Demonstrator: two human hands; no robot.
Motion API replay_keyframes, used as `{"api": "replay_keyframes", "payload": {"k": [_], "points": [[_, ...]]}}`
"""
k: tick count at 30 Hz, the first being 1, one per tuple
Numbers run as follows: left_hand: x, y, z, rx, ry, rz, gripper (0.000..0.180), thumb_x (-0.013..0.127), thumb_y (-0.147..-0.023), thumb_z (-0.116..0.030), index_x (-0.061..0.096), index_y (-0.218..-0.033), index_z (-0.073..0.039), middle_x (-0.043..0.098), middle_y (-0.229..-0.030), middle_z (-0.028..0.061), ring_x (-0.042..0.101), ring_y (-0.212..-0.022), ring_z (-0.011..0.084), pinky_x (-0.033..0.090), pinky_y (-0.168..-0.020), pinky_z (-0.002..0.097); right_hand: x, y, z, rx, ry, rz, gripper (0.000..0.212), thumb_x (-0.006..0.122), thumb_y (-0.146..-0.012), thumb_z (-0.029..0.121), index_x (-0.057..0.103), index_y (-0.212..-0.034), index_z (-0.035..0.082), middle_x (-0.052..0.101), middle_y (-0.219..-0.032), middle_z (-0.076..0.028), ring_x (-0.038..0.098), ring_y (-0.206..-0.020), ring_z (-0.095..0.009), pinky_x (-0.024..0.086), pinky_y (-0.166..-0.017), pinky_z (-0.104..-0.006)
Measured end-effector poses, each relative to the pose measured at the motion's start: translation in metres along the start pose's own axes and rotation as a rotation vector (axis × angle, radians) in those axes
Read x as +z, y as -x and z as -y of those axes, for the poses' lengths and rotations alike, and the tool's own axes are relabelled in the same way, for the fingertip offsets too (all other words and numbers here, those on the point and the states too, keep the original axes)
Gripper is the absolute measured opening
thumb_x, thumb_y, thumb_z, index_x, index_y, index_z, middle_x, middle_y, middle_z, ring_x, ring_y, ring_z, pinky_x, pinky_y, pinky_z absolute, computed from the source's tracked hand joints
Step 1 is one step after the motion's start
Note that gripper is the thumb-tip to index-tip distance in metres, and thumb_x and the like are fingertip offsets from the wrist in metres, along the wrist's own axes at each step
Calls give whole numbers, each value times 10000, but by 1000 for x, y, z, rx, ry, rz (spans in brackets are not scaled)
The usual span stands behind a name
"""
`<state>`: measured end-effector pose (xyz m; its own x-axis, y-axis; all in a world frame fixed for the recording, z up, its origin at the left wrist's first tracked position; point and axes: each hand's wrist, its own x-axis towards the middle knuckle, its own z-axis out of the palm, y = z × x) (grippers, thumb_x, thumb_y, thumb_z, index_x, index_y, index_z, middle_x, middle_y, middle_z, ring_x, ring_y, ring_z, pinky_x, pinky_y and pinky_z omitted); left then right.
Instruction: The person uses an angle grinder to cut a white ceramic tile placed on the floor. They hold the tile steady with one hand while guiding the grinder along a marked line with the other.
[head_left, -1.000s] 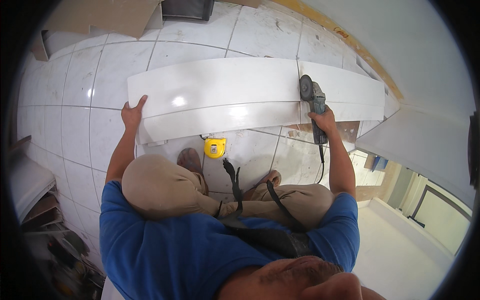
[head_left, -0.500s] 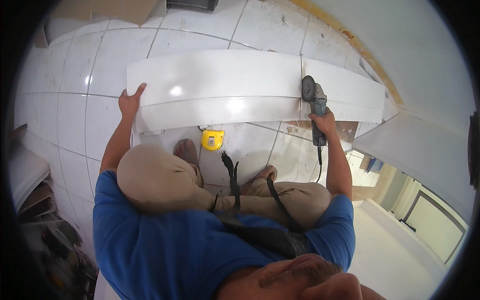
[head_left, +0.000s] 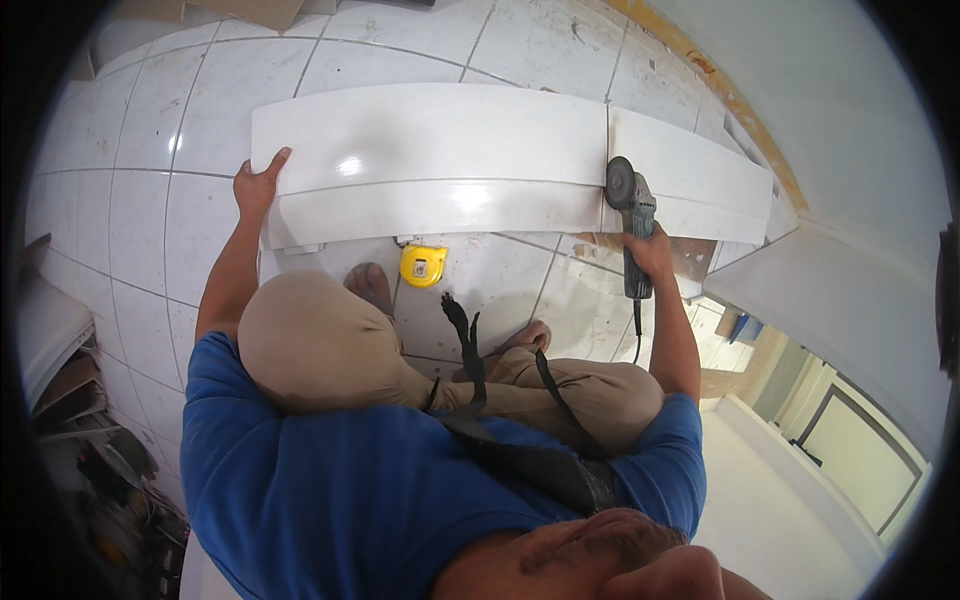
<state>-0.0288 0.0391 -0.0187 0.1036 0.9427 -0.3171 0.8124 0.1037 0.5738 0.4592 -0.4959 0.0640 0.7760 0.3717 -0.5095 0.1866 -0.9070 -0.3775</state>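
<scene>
A long white panel (head_left: 430, 130) lies crosswise before me, with a narrower lengthwise band along its near side. A dark line (head_left: 607, 130) crosses it toward the right end. My left hand (head_left: 259, 183) grips the panel's left end, thumb on top and fingers partly hidden at the edge. In my right hand (head_left: 651, 250) is an angle grinder (head_left: 637, 225), closed round its dark body. The grinder's disc (head_left: 620, 183) stands at the dark line; whether it spins I cannot tell. A yellow tape measure (head_left: 422, 266) lies on the floor near the panel's near edge.
My feet and bent knees are close to the panel. The grinder's cord (head_left: 638, 335) runs down beside my right knee. White floor tiles (head_left: 140, 225) surround the panel. A large white board (head_left: 840, 120) rises at the right. Mixed clutter (head_left: 120, 470) lies at the lower left.
The grinder has moved a little toward me along the dark line. My left hand stays on the panel's end. The whole view has shifted slightly.
</scene>
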Motion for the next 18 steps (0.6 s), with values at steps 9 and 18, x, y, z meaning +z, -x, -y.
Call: {"api": "replay_keyframes", "payload": {"k": [9, 18], "points": [[-6, 4, -7, 29, -27, -6, 846, 853, -691, -626, 686, -1115, 87, 744, -1051, 195, 714, -984, 292, 541, -904, 375, 1, -3, -1, -1, 10, 25, 713, 817, -682, 362, 610, -1228, -47, 721, -1064, -233, 708, -983, -343, 542, -872, -420], [-8, 14, -19, 65, -41, -42, 797, 860, -708, -594, 694, -1095, 82, 744, -1029, 195, 714, -962, 288, 541, -893, 373, -2, -16, 14, 1, -33, 16, 710, 821, -676, 337, 614, -1222, -66, 717, -1072, -248, 707, -991, -345, 545, -886, -412]]}}
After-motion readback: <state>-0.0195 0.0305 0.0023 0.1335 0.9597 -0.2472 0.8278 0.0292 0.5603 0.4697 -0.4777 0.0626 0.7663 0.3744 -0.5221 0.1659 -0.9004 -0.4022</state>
